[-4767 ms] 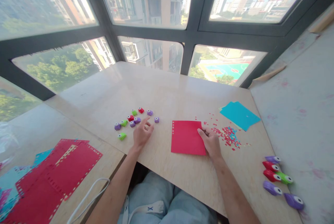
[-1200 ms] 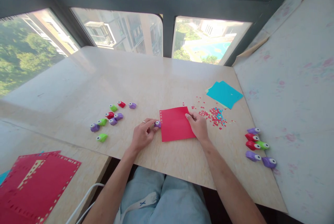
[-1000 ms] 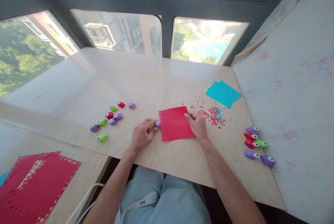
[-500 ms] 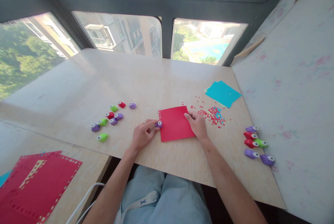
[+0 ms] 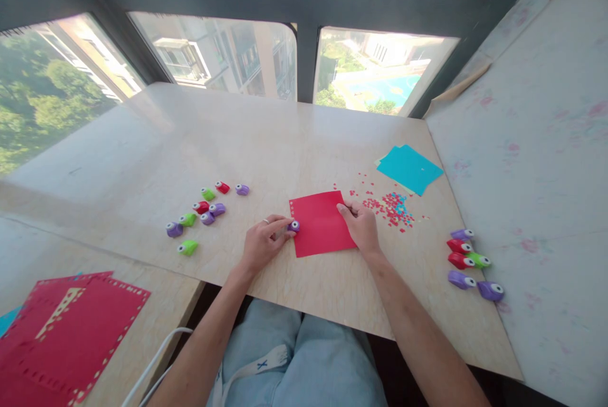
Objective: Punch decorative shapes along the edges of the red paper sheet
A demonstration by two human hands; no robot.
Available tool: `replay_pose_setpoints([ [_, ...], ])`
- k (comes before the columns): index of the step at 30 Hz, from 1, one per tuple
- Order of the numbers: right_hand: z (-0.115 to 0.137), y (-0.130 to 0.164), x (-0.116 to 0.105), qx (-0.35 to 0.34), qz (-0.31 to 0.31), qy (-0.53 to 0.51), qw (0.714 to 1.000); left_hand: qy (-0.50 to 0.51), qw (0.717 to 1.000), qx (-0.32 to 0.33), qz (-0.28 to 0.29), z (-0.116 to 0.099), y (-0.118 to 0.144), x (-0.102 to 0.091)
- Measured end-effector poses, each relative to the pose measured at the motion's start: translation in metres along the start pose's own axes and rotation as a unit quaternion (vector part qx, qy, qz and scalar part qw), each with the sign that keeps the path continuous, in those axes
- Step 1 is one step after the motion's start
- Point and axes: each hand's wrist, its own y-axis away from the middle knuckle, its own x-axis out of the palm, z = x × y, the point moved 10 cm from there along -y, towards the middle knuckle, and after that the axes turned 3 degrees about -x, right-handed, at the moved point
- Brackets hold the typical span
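A sheet of red paper [image 5: 320,226] lies on the table before me, with a short row of punched holes along the upper part of its left edge. My left hand [image 5: 263,242] is closed on a small purple craft punch [image 5: 293,226], which sits at the paper's left edge below those holes. With thumb and fingers, my right hand [image 5: 361,225] pinches the sheet at its upper right side. Tiny red and blue paper cutouts [image 5: 392,207] are scattered just beyond my right hand.
Several purple, red and green punches [image 5: 201,207] stand to the left, and more punches [image 5: 462,261] sit by the wall at right. Blue paper sheets [image 5: 409,169] lie at the back right. Punched red sheets [image 5: 102,325] rest at lower left, near a white cable [image 5: 154,363].
The purple punch in my left hand has shifted slightly right, further onto the paper's edge. My right hand keeps its hold on the sheet. The camera view has moved a little.
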Motion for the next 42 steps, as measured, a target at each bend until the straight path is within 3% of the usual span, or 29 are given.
replay_pose_setpoints([
  [17, 0.000, -0.001, 0.001, 0.009, 0.010, -0.016, 1.000, 0.030, 0.999, -0.043, -0.012, 0.004, -0.001, -0.005],
  [32, 0.001, -0.001, 0.000, 0.007, 0.012, -0.013, 1.000, 0.045, 0.998, -0.036, -0.016, 0.002, -0.002, -0.006],
  [35, 0.000, -0.001, 0.001, 0.007, 0.010, -0.011, 1.000, 0.080, 0.994, -0.038, -0.062, 0.002, 0.000, -0.016],
  [39, -0.001, -0.001, 0.001, 0.007, 0.007, -0.012, 1.000, 0.105, 0.974, -0.116, -0.166, 0.015, 0.011, -0.037],
  [42, -0.001, -0.001, 0.001, 0.005, 0.004, -0.013, 1.000, 0.083, 0.975, -0.168, -0.121, 0.021, 0.006, -0.031],
])
